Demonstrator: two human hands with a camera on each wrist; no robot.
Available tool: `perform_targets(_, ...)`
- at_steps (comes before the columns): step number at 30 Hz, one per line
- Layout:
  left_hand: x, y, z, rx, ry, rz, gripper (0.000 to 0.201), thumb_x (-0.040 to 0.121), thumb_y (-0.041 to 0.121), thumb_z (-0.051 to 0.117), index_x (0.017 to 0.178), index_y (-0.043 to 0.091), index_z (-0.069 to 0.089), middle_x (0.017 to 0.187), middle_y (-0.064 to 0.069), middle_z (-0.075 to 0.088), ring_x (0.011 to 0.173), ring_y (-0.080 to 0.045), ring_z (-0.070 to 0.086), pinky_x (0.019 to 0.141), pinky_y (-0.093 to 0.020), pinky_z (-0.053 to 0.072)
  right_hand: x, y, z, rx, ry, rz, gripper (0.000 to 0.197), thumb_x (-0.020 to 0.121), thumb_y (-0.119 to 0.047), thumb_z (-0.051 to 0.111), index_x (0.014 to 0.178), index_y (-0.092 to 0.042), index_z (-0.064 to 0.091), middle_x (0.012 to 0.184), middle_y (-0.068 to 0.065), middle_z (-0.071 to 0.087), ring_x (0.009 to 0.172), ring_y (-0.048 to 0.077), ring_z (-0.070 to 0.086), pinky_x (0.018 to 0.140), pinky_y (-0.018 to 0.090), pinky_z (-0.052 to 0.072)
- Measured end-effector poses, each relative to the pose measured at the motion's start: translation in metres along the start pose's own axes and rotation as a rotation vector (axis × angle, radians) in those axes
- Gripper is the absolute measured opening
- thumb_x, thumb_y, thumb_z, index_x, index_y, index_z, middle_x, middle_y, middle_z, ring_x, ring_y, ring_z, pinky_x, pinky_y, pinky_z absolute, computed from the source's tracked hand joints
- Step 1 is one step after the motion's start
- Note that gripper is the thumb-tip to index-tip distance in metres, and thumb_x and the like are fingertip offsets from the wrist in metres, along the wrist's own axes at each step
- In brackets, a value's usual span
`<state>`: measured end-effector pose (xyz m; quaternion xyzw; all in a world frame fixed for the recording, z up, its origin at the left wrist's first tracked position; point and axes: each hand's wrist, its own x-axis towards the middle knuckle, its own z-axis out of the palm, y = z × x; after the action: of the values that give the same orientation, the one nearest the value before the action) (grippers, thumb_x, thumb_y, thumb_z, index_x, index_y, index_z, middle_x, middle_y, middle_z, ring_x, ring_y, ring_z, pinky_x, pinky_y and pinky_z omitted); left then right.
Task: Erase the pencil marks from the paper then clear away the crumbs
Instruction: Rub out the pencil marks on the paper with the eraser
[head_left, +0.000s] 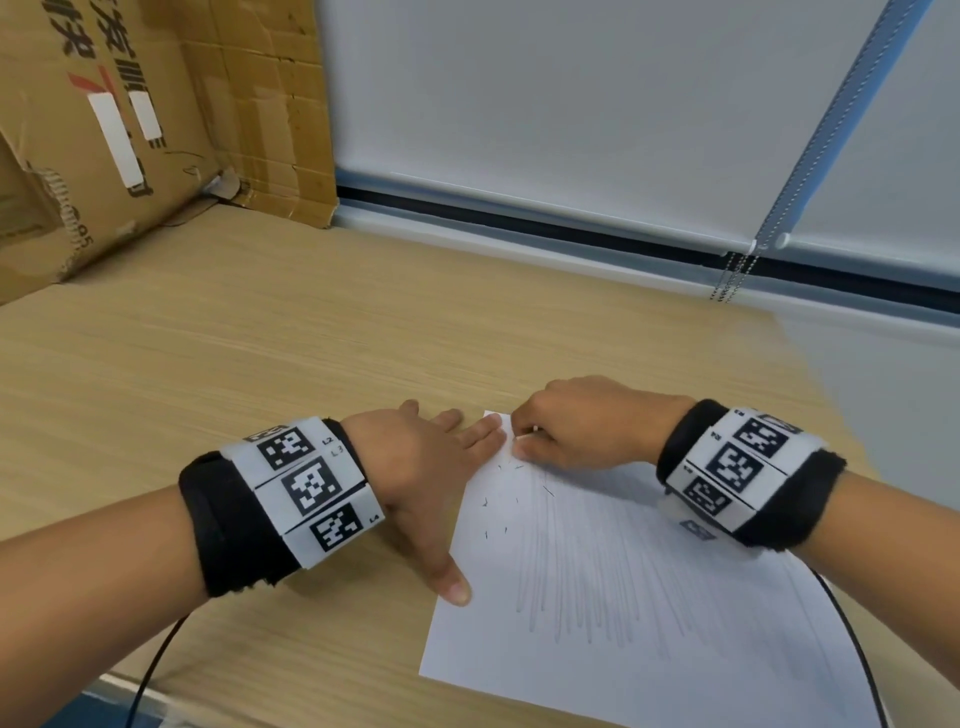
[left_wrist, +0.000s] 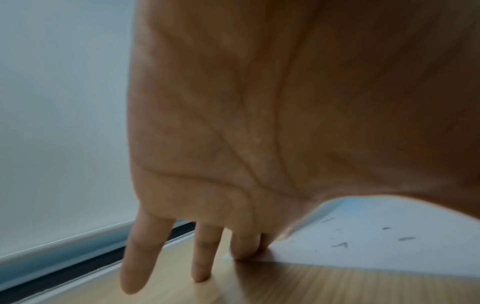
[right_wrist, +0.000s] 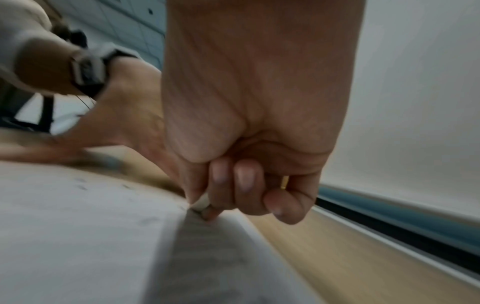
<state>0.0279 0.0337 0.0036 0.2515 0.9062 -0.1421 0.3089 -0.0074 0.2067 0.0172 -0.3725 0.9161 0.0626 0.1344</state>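
A white sheet of paper (head_left: 623, 597) lies on the wooden desk (head_left: 260, 338), with faint grey pencil strokes (head_left: 597, 582) down its middle and dark eraser crumbs (head_left: 498, 514) near its far left corner. My left hand (head_left: 431, 467) lies flat with straight fingers on the paper's left edge, thumb at the near side. In the left wrist view the fingertips (left_wrist: 244, 250) press the paper corner (left_wrist: 363, 246). My right hand (head_left: 576, 426) pinches a small white eraser (right_wrist: 201, 202) against the far end of the paper (right_wrist: 78, 236).
A battered cardboard box (head_left: 130, 130) stands at the desk's far left. A grey roller blind (head_left: 571, 104) with a bead chain (head_left: 737, 270) hangs behind the desk. A black cable (head_left: 150, 670) runs off the near edge.
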Motion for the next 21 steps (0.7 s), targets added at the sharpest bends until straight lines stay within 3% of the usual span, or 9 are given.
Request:
perform_targets(7,-0.001,0.002,0.000,0.003,0.024,0.008,0.144,0.060,0.077,0.073,0.148,0.032,-0.032,0.158,0.009,-0.032,0.150,-0.020,-0.018,0.120,-0.053,-0.008,-0.010,0.004,0.006,-0.003,-0.075,-0.031,0.031,0.098,-0.042,0.044,0.072,-0.026,0.051,0.063,-0.009,0.050,0.059,0.010,0.047,0.060,0.032,0.040)
perform_targets(11,0.001,0.004,-0.001,0.048,0.020,0.000,0.143,0.061,0.078,0.071,0.148,0.030,-0.031,0.158,0.007,-0.032,0.150,-0.022,-0.016,0.119,-0.053,-0.008,-0.006,0.015,0.007,0.036,-0.007,0.017,0.032,0.099,-0.041,0.043,0.080,-0.019,0.059,0.068,-0.007,0.056,0.062,0.011,0.051,0.060,0.031,0.041)
perform_targets(14,0.000,0.004,-0.002,0.025,0.016,0.000,0.144,0.060,0.077,0.073,0.148,0.031,-0.032,0.158,0.008,-0.033,0.150,-0.021,-0.017,0.119,-0.054,-0.009,-0.011,0.007,0.009,0.031,-0.076,-0.044,0.032,0.097,-0.040,0.045,0.072,-0.023,0.051,0.064,-0.008,0.051,0.060,0.013,0.049,0.062,0.035,0.043)
perform_targets(16,0.000,0.004,-0.002,0.028,0.013,-0.003,0.145,0.060,0.077,0.073,0.148,0.029,-0.033,0.157,0.008,-0.033,0.150,-0.020,-0.018,0.119,-0.054,-0.009,-0.009,0.008,0.006,0.019,-0.082,-0.029,0.030,0.097,-0.041,0.045,0.076,-0.022,0.054,0.065,-0.009,0.052,0.062,0.012,0.050,0.063,0.035,0.044)
perform_targets(19,-0.002,0.003,-0.002,0.027,0.013,-0.008,0.145,0.061,0.078,0.071,0.148,0.024,-0.033,0.157,0.010,-0.033,0.149,-0.018,-0.019,0.119,-0.054,-0.010,-0.002,0.013,0.006,-0.004,0.004,0.044,0.032,0.099,-0.039,0.043,0.080,-0.018,0.056,0.067,-0.008,0.053,0.061,0.012,0.050,0.060,0.030,0.038)
perform_targets(21,-0.003,0.003,-0.001,0.018,0.016,-0.005,0.146,0.061,0.078,0.071,0.148,0.023,-0.033,0.157,0.010,-0.032,0.149,-0.017,-0.018,0.119,-0.054,-0.010,-0.002,0.006,0.010,-0.030,0.022,0.007,0.032,0.099,-0.036,0.042,0.072,-0.021,0.049,0.064,-0.007,0.049,0.058,0.011,0.045,0.056,0.030,0.033)
